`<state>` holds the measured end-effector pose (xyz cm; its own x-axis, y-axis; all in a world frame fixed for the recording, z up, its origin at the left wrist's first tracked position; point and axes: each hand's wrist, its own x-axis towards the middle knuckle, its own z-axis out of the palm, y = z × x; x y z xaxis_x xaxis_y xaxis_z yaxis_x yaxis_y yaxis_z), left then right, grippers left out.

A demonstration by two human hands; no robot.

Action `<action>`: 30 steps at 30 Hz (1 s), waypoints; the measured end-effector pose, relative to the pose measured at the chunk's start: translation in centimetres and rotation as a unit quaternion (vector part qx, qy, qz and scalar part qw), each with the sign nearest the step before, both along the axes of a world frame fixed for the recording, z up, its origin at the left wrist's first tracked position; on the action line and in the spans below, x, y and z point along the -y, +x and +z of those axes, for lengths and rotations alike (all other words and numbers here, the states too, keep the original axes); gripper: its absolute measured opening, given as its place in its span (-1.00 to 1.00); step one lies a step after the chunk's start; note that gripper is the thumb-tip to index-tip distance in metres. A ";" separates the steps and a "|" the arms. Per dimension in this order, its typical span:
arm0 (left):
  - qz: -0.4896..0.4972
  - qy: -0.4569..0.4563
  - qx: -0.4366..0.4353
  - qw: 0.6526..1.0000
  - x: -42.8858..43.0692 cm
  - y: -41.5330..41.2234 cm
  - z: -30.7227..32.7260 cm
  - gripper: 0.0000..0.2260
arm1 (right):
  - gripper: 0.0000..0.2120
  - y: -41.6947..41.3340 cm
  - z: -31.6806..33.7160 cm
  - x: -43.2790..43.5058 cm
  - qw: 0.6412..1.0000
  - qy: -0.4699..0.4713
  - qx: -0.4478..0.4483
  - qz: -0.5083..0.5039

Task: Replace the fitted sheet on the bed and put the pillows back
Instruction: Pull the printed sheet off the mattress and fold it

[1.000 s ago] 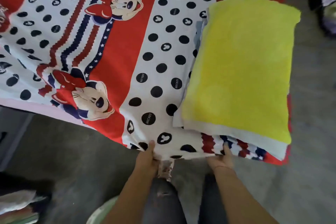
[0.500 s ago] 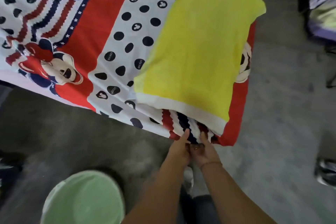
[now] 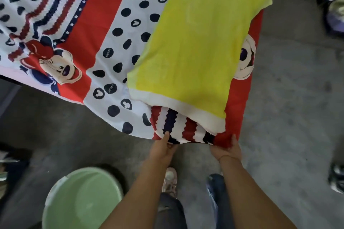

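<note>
A red, white and navy cartoon-mouse sheet (image 3: 104, 24) with black dots covers the bed. A pillow (image 3: 201, 42) in a yellow cover with a white border lies on it near the bed's right corner. My left hand (image 3: 163, 149) pinches the sheet's hanging front edge below the pillow, at the striped part. About a forearm's width to the right, my right hand (image 3: 228, 148) grips the same edge at the red corner. Both thumbs rest on top of the cloth, the fingers tucked under it.
A pale green plastic basin (image 3: 81, 201) stands on the grey concrete floor (image 3: 290, 117) at my lower left. My two shoes are below the sheet's edge. Dark items lie at the left border, fabric at the upper right, a shoe at the right border.
My hands have worked rightward along the sheet's front edge toward the bed corner. They were together half a second ago and are now spread apart. The view has shifted right, bringing the basin in.
</note>
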<state>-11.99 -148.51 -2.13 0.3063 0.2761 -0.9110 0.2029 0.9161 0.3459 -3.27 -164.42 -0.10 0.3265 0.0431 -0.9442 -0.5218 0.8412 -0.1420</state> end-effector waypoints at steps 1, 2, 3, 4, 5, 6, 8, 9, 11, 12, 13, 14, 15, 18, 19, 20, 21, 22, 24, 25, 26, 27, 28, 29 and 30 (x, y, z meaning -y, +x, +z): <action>0.017 -0.004 -0.006 1.000 0.7 0.3 0.1 -0.78 | -0.70 0.3 -0.6 1.0 1.000 0.005 0.002 -0.010; 0.032 -0.011 -0.008 0.999 1.1 0.4 0.4 -0.79 | -0.67 0.3 -1.3 1.7 1.000 0.016 0.007 -0.015; 0.047 -0.014 -0.007 0.999 1.4 0.6 0.4 -0.78 | -0.68 0.5 -1.3 2.4 1.000 0.023 0.013 -0.010; 0.071 -0.013 -0.006 0.997 2.0 1.0 0.5 -0.77 | -0.70 1.0 -1.5 3.6 0.999 0.024 0.025 0.001; 0.094 -0.005 -0.009 0.996 2.5 1.3 0.6 -0.75 | -0.68 1.5 -1.4 5.0 0.999 0.023 0.033 0.024; 0.113 0.003 -0.015 0.993 3.0 1.6 0.8 -0.72 | -0.63 2.3 -1.4 6.1 0.997 0.020 0.043 0.062; 0.152 0.015 -0.025 0.988 4.2 2.2 0.7 -0.71 | -0.40 3.7 -1.3 7.6 0.992 0.018 0.060 0.105; 0.180 0.015 -0.025 0.983 4.7 2.5 0.3 -0.73 | -0.34 4.2 -1.8 8.5 0.992 0.026 0.061 0.106; 0.246 0.011 -0.014 0.969 6.0 3.1 0.1 -0.78 | -0.46 5.0 -1.8 9.8 0.984 0.039 0.076 0.158; 0.267 0.009 -0.003 0.964 7.2 3.6 0.1 -0.78 | -0.67 5.3 -1.6 10.3 0.976 0.032 0.074 0.202; 0.265 0.007 0.015 0.964 8.8 4.4 0.4 -0.76 | -0.86 5.4 -1.4 10.8 0.968 0.021 0.070 0.242; 0.238 0.001 0.041 0.970 10.9 5.4 0.8 -0.74 | -0.92 5.2 -1.4 11.2 0.957 0.012 0.072 0.279; 0.184 0.000 0.066 0.981 13.6 6.4 0.9 -0.72 | -0.88 4.8 -1.3 11.7 0.946 0.008 0.068 0.316; 0.019 0.016 0.054 0.998 21.8 8.4 1.5 -0.63 | -0.77 4.2 -1.4 13.2 0.921 -0.007 0.070 0.384; 0.015 0.038 0.024 0.999 23.5 8.6 1.2 -0.62 | -0.70 4.3 -1.7 13.6 0.912 -0.001 0.075 0.403; 0.030 0.057 -0.002 0.998 24.7 8.7 0.9 -0.66 | -0.61 4.6 -1.9 13.8 0.906 0.004 0.076 0.416; 0.052 0.075 -0.022 0.996 25.0 8.7 0.6 -0.72 | -0.58 4.8 -1.9 13.9 0.901 0.002 0.076 0.428; 0.071 0.094 -0.030 0.993 25.0 8.6 0.2 -0.78 | -0.62 5.0 -1.9 13.9 0.894 -0.008 0.072 0.441; 0.079 0.144 -0.040 0.986 24.4 8.4 0.2 -0.82 | -0.84 5.2 -2.0 13.5 0.876 -0.027 0.061 0.479; 0.079 0.165 -0.044 0.982 24.2 8.3 0.4 -0.81 | -0.88 5.3 -2.1 13.2 0.867 -0.030 0.052 0.494; 0.083 0.181 -0.045 0.979 24.1 8.3 0.7 -0.79 | -0.89 5.4 -2.1 12.8 0.864 -0.024 0.052 0.500; 0.086 0.191 -0.046 0.977 24.1 8.2 0.9 -0.77 | -0.83 5.5 -2.0 12.5 0.865 -0.013 0.049 0.499; 0.089 0.194 -0.046 0.976 24.0 8.1 1.0 -0.74 | -0.75 5.8 -2.1 12.3 0.870 0.007 0.048 0.491; 0.094 0.187 -0.046 0.977 24.1 8.0 1.0 -0.72 | -0.67 6.2 -2.3 12.1 0.877 0.028 0.046 0.477; 0.100 0.174 -0.044 0.979 24.2 8.0 1.0 -0.71 | -0.64 6.8 -2.4 12.1 0.879 0.053 0.052 0.470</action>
<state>-4.03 -172.75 -1.17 0.1392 0.6215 -0.7709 0.0736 0.7699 0.6339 3.49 -176.47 -2.47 0.1840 0.4265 -0.8856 -0.9826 0.0563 -0.1770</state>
